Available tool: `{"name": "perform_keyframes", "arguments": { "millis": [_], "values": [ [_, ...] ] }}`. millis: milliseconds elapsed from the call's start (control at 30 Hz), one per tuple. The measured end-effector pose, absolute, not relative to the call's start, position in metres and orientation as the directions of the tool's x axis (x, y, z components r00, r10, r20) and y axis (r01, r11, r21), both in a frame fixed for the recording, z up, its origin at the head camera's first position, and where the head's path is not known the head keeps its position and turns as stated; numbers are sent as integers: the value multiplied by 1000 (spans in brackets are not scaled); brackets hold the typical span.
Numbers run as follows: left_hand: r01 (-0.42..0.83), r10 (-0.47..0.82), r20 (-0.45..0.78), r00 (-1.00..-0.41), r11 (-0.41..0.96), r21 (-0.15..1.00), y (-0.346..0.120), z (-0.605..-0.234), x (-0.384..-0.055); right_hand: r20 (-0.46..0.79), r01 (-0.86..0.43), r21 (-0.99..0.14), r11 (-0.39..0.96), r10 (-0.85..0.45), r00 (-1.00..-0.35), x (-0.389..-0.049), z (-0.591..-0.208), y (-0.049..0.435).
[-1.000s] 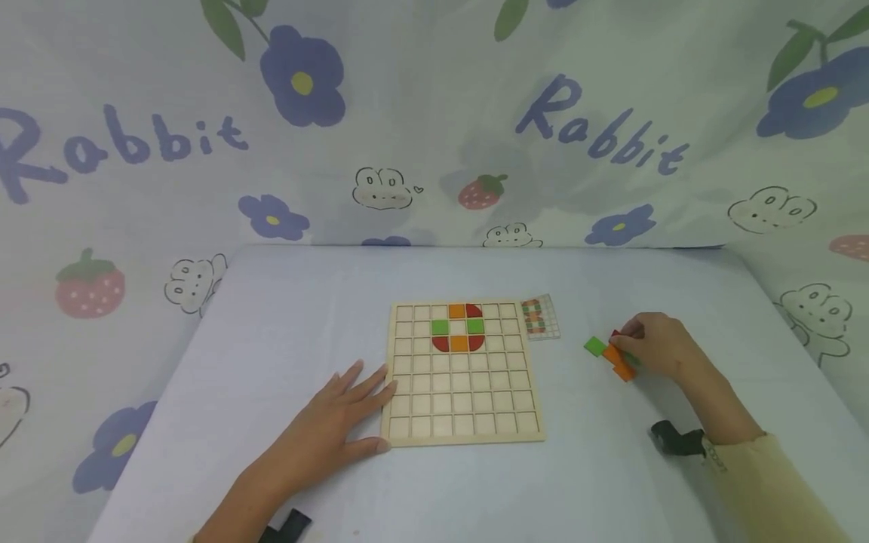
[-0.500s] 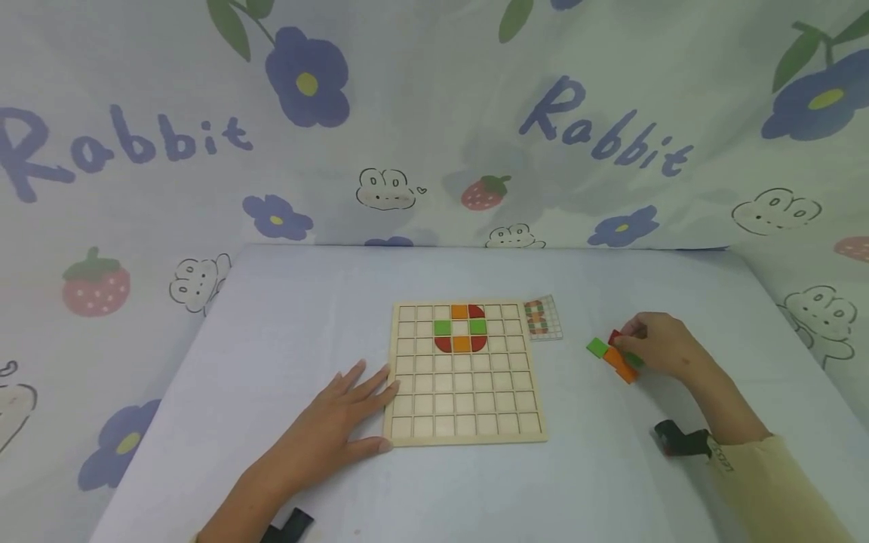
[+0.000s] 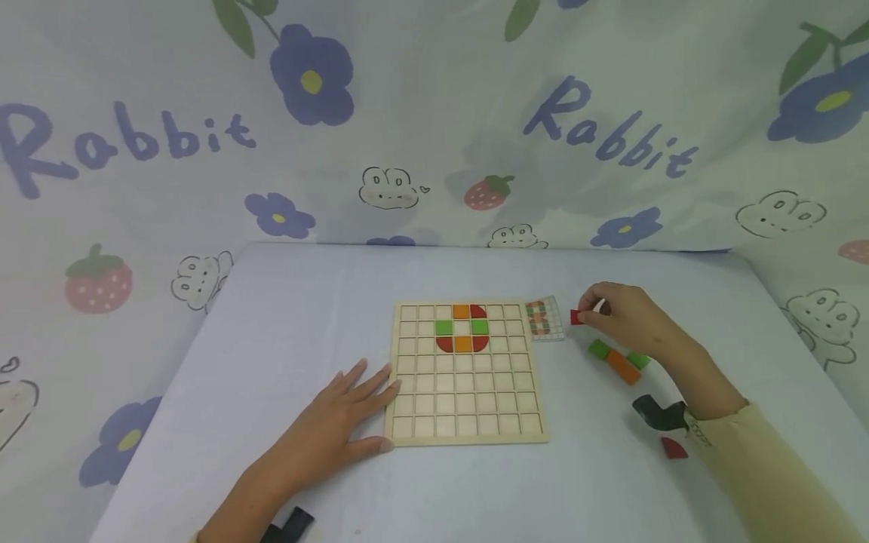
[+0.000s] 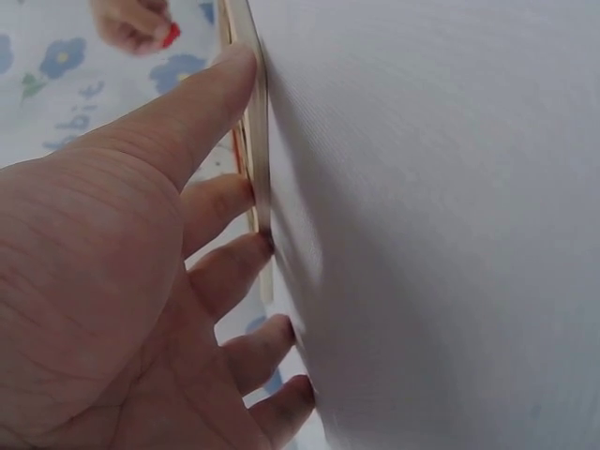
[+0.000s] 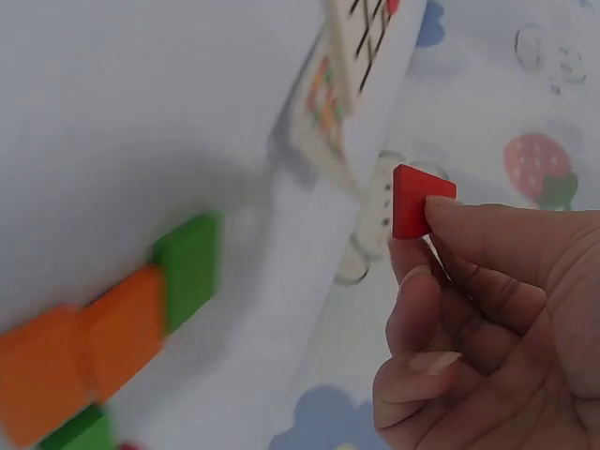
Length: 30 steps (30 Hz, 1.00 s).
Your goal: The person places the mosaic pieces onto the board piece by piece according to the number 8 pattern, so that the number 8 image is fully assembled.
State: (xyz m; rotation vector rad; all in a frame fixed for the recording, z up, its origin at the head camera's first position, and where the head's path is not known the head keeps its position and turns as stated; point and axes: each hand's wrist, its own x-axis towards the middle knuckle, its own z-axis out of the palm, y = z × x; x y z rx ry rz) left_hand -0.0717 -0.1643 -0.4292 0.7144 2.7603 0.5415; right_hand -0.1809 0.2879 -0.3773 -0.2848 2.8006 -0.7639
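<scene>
My right hand (image 3: 627, 317) pinches a small red tile (image 5: 412, 202) between thumb and fingers, to the right of the pattern card (image 3: 555, 320). Spread fingers of my left hand (image 3: 336, 415) rest along the left edge of a wooden grid board (image 3: 468, 388), thumb near its lower left corner. Set in the board's upper cells are orange tiles (image 3: 463, 345), green tiles (image 3: 444, 328) and red rounded tiles (image 3: 478, 311), forming a ring with its upper left corner bare. The left wrist view shows the left fingertips at the board's side.
Below the right hand lie orange tiles (image 3: 623, 366) in a row, with one green tile (image 3: 599, 349) at their end and another green tile (image 3: 640, 360) beside them. A red quarter-round tile (image 3: 674, 448) lies near the right sleeve. A patterned cloth (image 3: 421, 113) hangs behind the table.
My right hand has moved up and left from the loose tiles, carrying the red tile. A red quarter-round tile now shows near the right sleeve. The left hand stays on the board's edge.
</scene>
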Motion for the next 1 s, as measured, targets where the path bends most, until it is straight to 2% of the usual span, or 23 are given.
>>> {"name": "perform_keyframes", "arguments": {
  "millis": [167,600,1000],
  "values": [
    [410,504,-147,-851,813,414,-164,-428,-72,-118,-243,-511,824,-348,-930,-200,-373,253],
    [423,513,-133,-848,807,412,-166,-430,-73,-132,-427,-536,729,-571,-810,-241,-379,149],
    [432,518,-117,-847,800,415,-166,-431,-72,-153,-511,-502,698,-653,-742,-260,-392,103]
  ]
}}
